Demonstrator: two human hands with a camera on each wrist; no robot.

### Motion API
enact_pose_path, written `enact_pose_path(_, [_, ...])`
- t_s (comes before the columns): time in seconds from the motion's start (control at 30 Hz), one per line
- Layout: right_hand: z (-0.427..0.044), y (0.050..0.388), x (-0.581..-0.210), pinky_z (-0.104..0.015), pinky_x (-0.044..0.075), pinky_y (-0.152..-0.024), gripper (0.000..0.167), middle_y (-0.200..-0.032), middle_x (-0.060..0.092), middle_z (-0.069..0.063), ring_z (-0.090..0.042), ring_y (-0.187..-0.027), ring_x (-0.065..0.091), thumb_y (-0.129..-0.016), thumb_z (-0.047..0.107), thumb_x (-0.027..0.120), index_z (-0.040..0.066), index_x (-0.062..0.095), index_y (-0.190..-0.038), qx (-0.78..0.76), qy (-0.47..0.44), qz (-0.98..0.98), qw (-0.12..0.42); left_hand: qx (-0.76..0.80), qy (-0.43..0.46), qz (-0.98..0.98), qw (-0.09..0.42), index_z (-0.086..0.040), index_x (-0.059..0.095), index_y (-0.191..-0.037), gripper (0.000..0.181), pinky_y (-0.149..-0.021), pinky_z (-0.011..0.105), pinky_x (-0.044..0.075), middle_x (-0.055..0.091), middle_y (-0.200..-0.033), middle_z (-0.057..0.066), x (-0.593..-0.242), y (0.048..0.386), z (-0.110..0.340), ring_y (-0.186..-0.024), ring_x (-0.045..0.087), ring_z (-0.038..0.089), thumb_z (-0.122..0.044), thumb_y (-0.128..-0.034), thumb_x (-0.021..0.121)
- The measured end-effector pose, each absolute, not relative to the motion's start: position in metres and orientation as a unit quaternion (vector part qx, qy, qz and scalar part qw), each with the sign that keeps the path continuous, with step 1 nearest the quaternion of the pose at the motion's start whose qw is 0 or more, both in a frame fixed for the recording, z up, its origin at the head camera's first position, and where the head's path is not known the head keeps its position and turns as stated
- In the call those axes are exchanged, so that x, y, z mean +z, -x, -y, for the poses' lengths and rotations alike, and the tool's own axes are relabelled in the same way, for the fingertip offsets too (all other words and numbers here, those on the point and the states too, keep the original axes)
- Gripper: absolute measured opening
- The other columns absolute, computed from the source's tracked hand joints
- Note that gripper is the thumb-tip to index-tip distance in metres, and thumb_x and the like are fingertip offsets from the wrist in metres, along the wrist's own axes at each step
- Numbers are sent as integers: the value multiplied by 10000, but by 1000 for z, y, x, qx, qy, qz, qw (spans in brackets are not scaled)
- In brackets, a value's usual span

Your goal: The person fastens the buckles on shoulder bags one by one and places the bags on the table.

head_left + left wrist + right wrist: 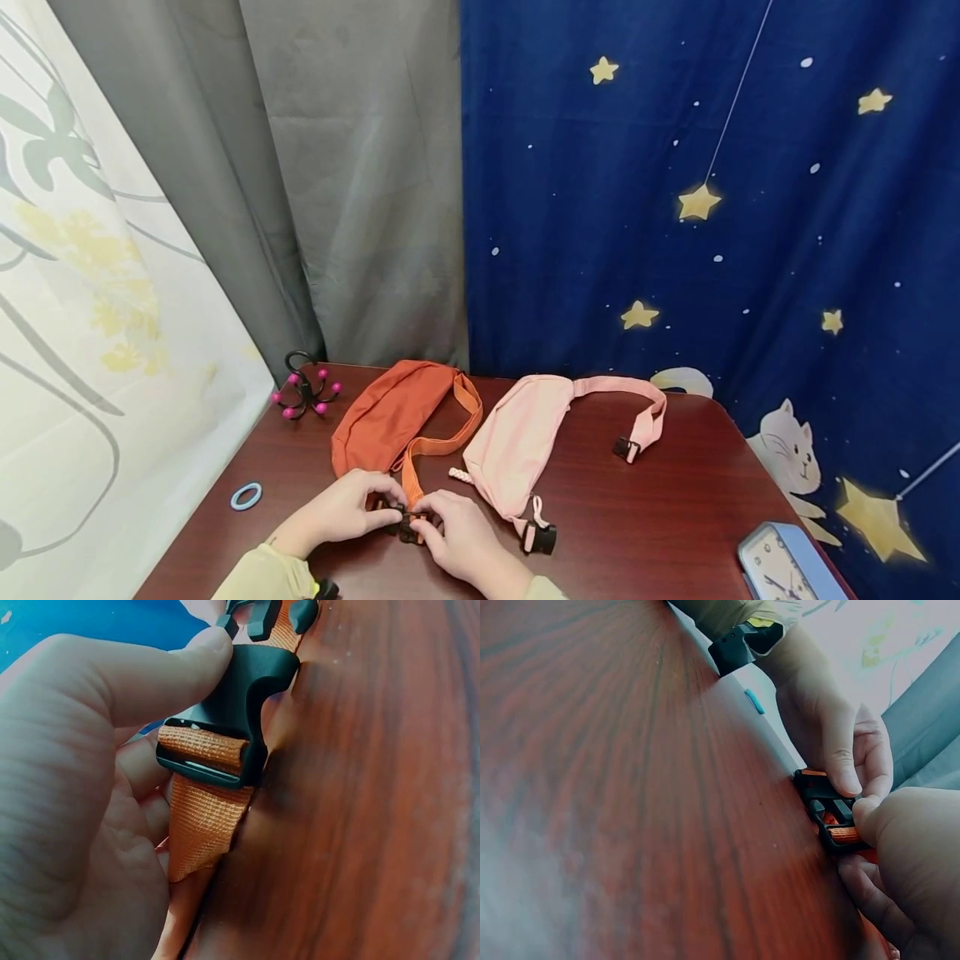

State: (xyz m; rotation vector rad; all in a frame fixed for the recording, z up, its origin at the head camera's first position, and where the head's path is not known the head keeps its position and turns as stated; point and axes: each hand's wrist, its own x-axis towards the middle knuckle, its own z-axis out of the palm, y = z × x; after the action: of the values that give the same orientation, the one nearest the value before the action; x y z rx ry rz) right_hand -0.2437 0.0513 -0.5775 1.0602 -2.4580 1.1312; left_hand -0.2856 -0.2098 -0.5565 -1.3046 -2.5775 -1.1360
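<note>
Left hand (348, 510): we see thumb and fingers pinching the buckle socket (240, 690), orange strap (210, 821) threaded through.
Buckle socket: mouth faces the prong half (264, 619), just apart.
Orange bag (393, 408): 12 o'clock from both hands.
Prong half: 4 o'clock from left fingers, head view; axis roughly 10-to-4; right hand nearer.
Right hand (465, 537): pinching prong half.

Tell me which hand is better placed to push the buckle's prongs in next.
Probably the right hand: it pinches the pronged half, its prongs facing the socket half that the left hand holds.
</note>
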Motion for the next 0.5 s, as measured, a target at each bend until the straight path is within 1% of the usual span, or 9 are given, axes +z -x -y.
enact_pose_path(0.27, [-51, 244, -580, -18, 473, -719, 78, -958, 726, 41, 145, -762, 594, -1063, 191, 727, 149, 750, -1126, 392, -357, 839, 126, -372, 417, 829, 12, -283, 791, -1079, 122, -671, 188, 538, 762, -975, -184, -559, 287, 210, -796, 575, -84, -220, -985, 835])
enact_pose_path(0.5, [-45, 242, -580, -25, 492, -711, 88, -947, 736, 29, 136, -760, 626, -1050, 177, 742, 128, 755, -1122, 405, -347, 836, 130, -379, 423, 823, 20, -260, 801, -1079, 126, -646, 174, 517, 786, -974, -138, -558, 286, 208, -780, 564, -84, -187, -982, 836])
